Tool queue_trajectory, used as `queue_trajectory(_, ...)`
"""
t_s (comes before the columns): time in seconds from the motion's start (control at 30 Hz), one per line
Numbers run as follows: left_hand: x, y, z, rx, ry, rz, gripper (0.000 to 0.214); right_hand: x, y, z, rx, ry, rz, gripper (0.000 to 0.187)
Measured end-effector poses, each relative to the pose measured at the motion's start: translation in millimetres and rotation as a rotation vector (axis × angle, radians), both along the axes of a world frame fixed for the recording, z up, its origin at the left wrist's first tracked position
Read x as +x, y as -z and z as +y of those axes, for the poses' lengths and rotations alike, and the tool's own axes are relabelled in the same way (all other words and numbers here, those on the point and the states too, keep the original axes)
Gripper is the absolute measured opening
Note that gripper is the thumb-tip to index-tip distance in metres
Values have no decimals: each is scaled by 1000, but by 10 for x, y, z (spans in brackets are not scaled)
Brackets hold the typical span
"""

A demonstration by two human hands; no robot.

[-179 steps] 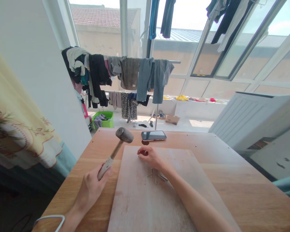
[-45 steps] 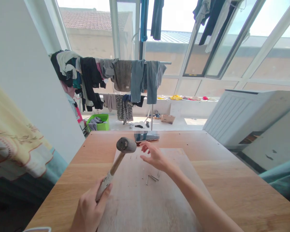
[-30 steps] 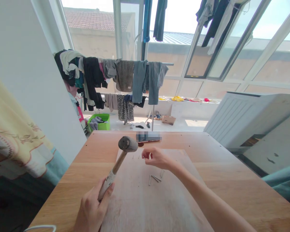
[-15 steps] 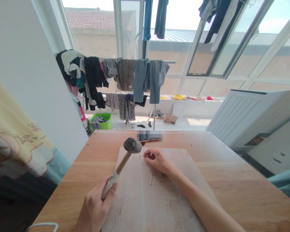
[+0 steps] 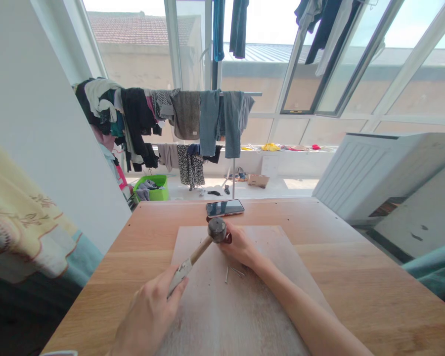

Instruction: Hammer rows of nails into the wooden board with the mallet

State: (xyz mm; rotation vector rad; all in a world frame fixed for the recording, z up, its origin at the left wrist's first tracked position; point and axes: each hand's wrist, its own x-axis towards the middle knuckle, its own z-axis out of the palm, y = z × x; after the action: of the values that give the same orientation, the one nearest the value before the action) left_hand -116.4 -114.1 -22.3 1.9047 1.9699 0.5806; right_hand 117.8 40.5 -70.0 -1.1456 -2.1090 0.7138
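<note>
My left hand is closed around the pale, worn grip of a mallet. Its dark, rounded head is right at the fingertips of my right hand and partly covers them. Those fingers are pinched together low over a pale wooden board; whatever is between them is hidden. Several loose nails lie on the board, just in front of my right wrist.
The board rests on a wooden table. Beyond the board, a phone lies near the far edge. Past the table are a clothes rack with laundry, a green basket and a white cabinet. A curtain hangs at left.
The mallet in my left hand has moved right and slightly down, its head now overlapping my right fingertips. My right hand keeps its pinch over the board. The view has shifted slightly.
</note>
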Motion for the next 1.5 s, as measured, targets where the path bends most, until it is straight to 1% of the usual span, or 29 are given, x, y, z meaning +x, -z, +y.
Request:
queue_trajectory(0.13,88,-16,-5,-50,13,46,25,23,10,5,33,1,-25,27)
queue_trajectory(0.27,101,51,-6,-66,10,32,25,17,-34,1,42,-31,-58,29)
queue_trajectory(0.33,72,126,-6,-13,-13,-4,26,37,-89,13,37,-60,-80,30)
queue_trajectory(0.4,25,222,-11,93,-46,-69,30,101,-175,17,36,-91,-107,29)
queue_trajectory(0.47,-29,312,-22,207,-88,-135,36,202,-288,-28,58,-110,-146,24)
queue_trajectory(0.53,-76,368,-35,284,-130,-171,42,299,-411,-153,102,-150,-203,18)
queue_trajectory(0.6,-107,381,-45,317,-167,-185,44,337,-519,-353,150,-256,-279,18)
queue_trajectory(0.7,-125,346,-43,320,-181,-190,45,243,-607,-677,209,-443,-383,20)
queue_trajectory(0.77,-126,321,-34,319,-179,-186,45,130,-618,-802,234,-497,-413,18)
queue_trajectory(0.83,-127,315,-28,323,-179,-185,46,48,-608,-801,240,-508,-413,18)
queue_trajectory(0.93,-129,344,-36,339,-173,-190,47,59,-562,-587,207,-465,-354,18)
queue_trajectory(1.0,-127,372,-46,348,-166,-187,47,142,-492,-370,167,-374,-272,15)
queue_trajectory(1.07,-122,391,-51,354,-154,-188,46,241,-375,-159,119,-240,-174,5)
queue_trajectory(1.1,-119,395,-52,354,-145,-192,46,283,-303,-70,92,-179,-130,12)
queue_trajectory(1.17,-116,395,-51,351,-128,-200,45,339,-148,55,35,-98,-58,25)
queue_trajectory(1.23,-116,390,-51,351,-120,-200,44,352,-11,110,-9,-62,3,29)
queue_trajectory(1.3,-115,385,-55,358,-125,-190,44,335,82,114,-30,-47,61,30)
queue_trajectory(1.4,-110,377,-65,365,-136,-189,48,288,136,82,-47,-48,133,30)
queue_trajectory(1.5,-111,373,-73,342,-143,-202,48,254,135,58,-62,-57,179,29)
